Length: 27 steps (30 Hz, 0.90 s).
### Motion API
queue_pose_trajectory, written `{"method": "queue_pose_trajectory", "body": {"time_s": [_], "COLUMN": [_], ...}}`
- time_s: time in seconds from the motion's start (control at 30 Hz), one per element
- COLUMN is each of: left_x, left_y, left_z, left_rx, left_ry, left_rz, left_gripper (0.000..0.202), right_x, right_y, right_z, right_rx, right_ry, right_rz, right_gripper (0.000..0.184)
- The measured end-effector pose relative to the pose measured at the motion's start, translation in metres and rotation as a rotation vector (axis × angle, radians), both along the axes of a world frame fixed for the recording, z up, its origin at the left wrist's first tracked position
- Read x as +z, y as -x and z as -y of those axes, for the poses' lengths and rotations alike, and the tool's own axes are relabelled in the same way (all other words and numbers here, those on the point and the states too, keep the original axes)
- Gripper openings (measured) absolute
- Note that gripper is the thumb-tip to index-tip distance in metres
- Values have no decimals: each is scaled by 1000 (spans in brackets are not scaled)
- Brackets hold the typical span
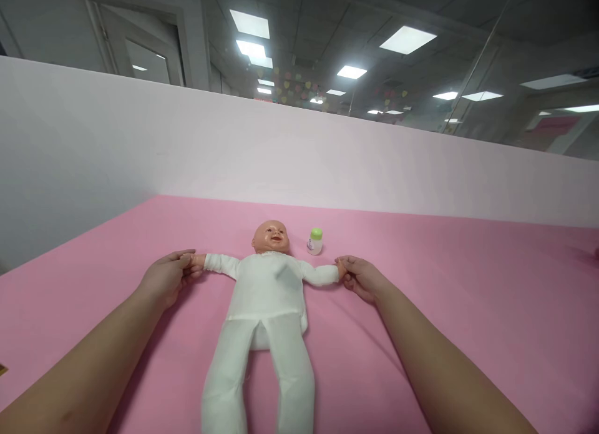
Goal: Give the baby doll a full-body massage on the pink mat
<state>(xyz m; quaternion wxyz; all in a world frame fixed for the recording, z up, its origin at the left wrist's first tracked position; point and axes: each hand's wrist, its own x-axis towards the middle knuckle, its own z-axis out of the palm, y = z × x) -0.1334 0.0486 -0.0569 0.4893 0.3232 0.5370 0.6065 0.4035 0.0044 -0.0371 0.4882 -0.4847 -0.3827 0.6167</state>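
A baby doll in a white suit lies on its back on the pink table, arms stretched out to both sides, head pointing away from me. My left hand is closed around the doll's hand on the left. My right hand pinches the doll's other hand on the right. A small white bottle with a green cap stands upright just right of the doll's head, a short way beyond my right hand.
A pale pink wall rises behind the table's far edge and along the left. Above it show a glass partition, a door and ceiling lights. A small dark item sits at the table's far right edge.
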Motion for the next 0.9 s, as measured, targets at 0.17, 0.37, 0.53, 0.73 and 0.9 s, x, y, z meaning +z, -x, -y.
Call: {"method": "queue_pose_trajectory", "body": {"time_s": [0.17, 0.37, 0.53, 0.73, 0.9], "left_x": [-1, 2, 3, 3, 2], "left_y": [0, -6, -8, -7, -4], "left_z": [0, 6, 7, 6, 3], "left_rx": [-23, -44, -23, -28, -12], "left_ry": [-20, -82, -75, -73, -48], "left_rz": [13, -21, -41, -60, -80], "left_gripper": [41, 45, 45, 43, 35], "right_x": [0, 2, 6, 6, 5], "right_y": [-6, -6, -3, 2, 9], "right_z": [2, 6, 9, 11, 9], "right_rx": [67, 124, 160, 179, 56], "right_ry": [-21, -117, -92, -112, -85], "right_rz": [-55, -26, 32, 141, 151], "right_gripper": [26, 25, 42, 37, 38]}}
